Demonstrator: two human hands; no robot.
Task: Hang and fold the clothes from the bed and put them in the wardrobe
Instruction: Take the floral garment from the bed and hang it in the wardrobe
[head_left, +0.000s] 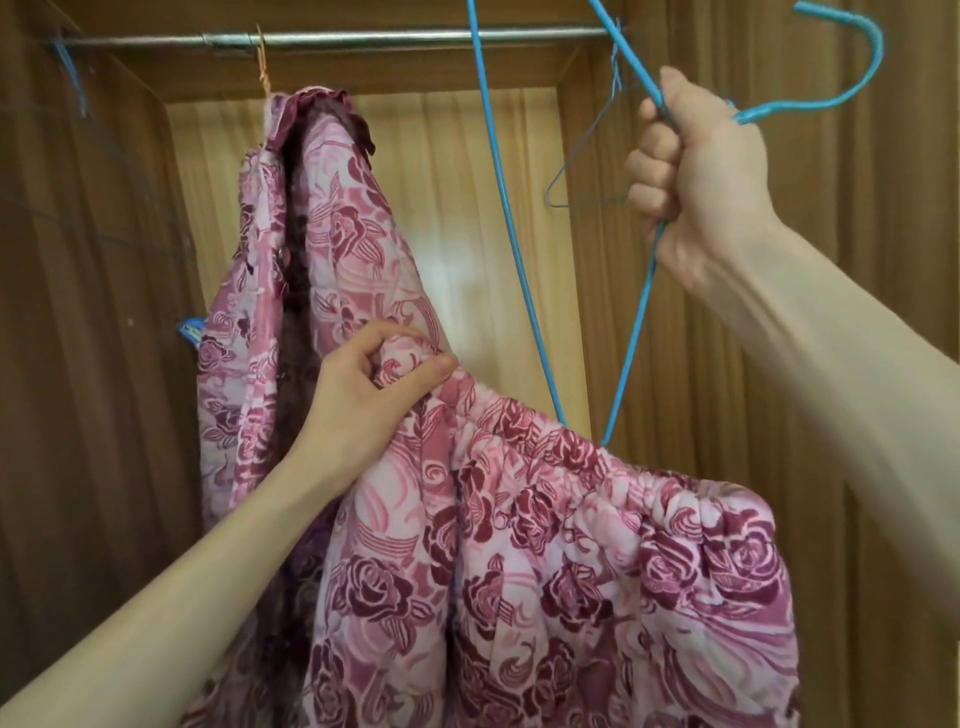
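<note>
My right hand (696, 171) grips a blue wire hanger (524, 291) near its neck, the hook pointing up to the right. The hanger's lower end goes into the gathered waistband of pink rose-print quilted trousers (571, 561). My left hand (374, 395) pinches the left end of that waistband. A matching rose-print jacket (322, 249) hangs from the metal rod (363, 39) of the wooden wardrobe (93, 260) on an orange hanger (263, 67).
A thin grey wire hanger (576, 161) hangs from the rod behind my right hand. Blue string (70, 78) is tied at the rod's left end. A blue tag (191, 332) sticks out beside the jacket. Wardrobe walls close in left and right.
</note>
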